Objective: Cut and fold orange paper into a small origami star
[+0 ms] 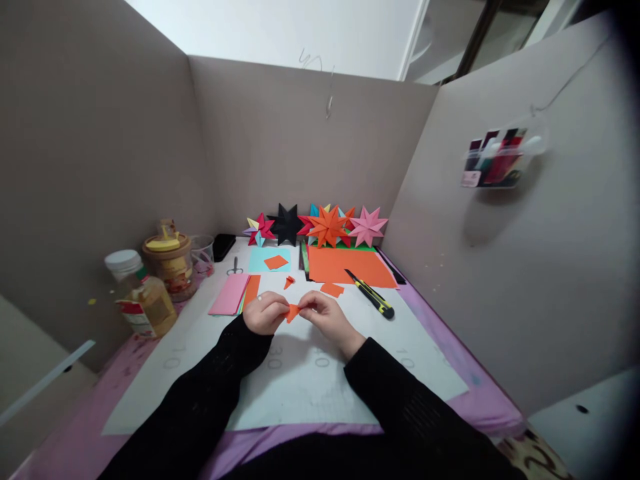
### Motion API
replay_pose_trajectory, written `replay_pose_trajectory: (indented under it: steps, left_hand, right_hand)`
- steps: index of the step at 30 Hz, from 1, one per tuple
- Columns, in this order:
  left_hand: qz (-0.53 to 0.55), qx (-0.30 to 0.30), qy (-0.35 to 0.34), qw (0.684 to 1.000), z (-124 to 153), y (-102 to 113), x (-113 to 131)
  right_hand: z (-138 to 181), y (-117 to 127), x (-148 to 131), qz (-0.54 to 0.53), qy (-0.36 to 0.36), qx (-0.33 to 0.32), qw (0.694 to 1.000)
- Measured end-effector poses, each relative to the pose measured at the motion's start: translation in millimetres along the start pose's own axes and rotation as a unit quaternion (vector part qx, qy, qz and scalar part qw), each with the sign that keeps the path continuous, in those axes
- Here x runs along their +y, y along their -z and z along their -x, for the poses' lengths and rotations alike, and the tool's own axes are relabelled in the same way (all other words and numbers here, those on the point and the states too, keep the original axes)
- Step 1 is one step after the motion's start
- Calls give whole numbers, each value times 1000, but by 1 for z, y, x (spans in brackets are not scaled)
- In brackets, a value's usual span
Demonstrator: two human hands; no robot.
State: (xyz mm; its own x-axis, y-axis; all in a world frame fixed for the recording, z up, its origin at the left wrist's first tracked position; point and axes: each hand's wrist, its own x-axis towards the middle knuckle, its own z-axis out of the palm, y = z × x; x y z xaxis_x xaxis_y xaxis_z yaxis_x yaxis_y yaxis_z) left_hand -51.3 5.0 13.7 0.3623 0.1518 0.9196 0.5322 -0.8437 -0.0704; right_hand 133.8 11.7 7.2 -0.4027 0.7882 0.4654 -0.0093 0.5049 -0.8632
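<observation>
Between my two hands is a small folded piece of orange paper (292, 313), held just above the white sheet (300, 393). My left hand (266, 312), with a ring on one finger, pinches its left side. The fingers of my right hand (327, 317) pinch its right edge. Just beyond my hands lies a small folded orange piece (289, 283). A flat orange paper square (332, 289) rests behind my right hand. Another orange square (276, 262) lies on a light blue sheet (257, 259).
A yellow-black utility knife (373, 295) lies partly on orange sheets (350, 265). Left are pink paper (230, 295), scissors (235, 267), a jar (145, 300) and a plastic cup (203, 253). Folded paper stars (329, 227) line the back wall. A clear container (500, 160) hangs at right.
</observation>
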Motion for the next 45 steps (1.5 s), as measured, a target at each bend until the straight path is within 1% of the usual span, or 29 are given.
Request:
replay_pose_trajectory:
  steps: [2, 4, 6, 8, 10, 13, 15, 17, 18, 19, 22, 27, 31, 35, 39, 42, 45]
  left_hand:
    - [4, 2, 7, 1000, -1, -1, 1]
    - [18, -1, 36, 999, -1, -1, 2]
    - [49, -14, 100, 994, -1, -3, 4]
    - [87, -29, 195, 977, 0, -6, 6]
    - [119, -44, 299, 946, 1, -11, 8]
    - [164, -57, 431, 886, 3, -16, 11]
    - [218, -53, 489, 843, 3, -18, 11]
    - [274, -41, 520, 808, 2, -19, 11]
    - [292, -35, 526, 798, 1, -19, 11]
    - [300, -31, 528, 794, 1, -19, 11]
    - [283, -29, 520, 805, 1, -19, 10]
    - [255, -37, 503, 825, 1, -19, 11]
    - [260, -40, 503, 823, 0, -18, 13]
    - [272, -37, 504, 819, 1, -19, 12]
    - [308, -20, 514, 800, 4, -22, 10]
    - [339, -11, 529, 778, 4, -23, 9]
    - [360, -17, 548, 754, 3, -22, 9]
  right_hand:
    - [0, 0, -1, -9, -2, -10, 1000]
    - [0, -1, -1, -14, 2, -11, 1000]
    - [-1, -1, -1, -13, 7, -4, 1000]
    - [-1, -1, 0, -6, 11, 17, 1000]
    - [-2, -1, 1, 4, 15, 42, 999]
    - [-2, -1, 1, 24, 24, 60, 998]
    - [-2, -1, -1, 35, 32, 65, 997]
    - [-1, -1, -2, 45, 38, 65, 996]
    - [-1, 0, -3, 49, 39, 60, 996]
    - [-2, 0, -3, 50, 37, 55, 997]
    - [-2, 1, 1, 39, 20, 46, 998]
    - [-2, 0, 10, -27, -30, 38, 998]
    - [-2, -2, 11, -44, -38, 58, 997]
    - [-2, -3, 10, -28, -25, 52, 998]
    - [-2, -3, 8, 7, -10, 53, 999]
    - [-1, -2, 5, 54, 12, 57, 997]
    - [-1, -3, 4, 74, 26, 61, 995]
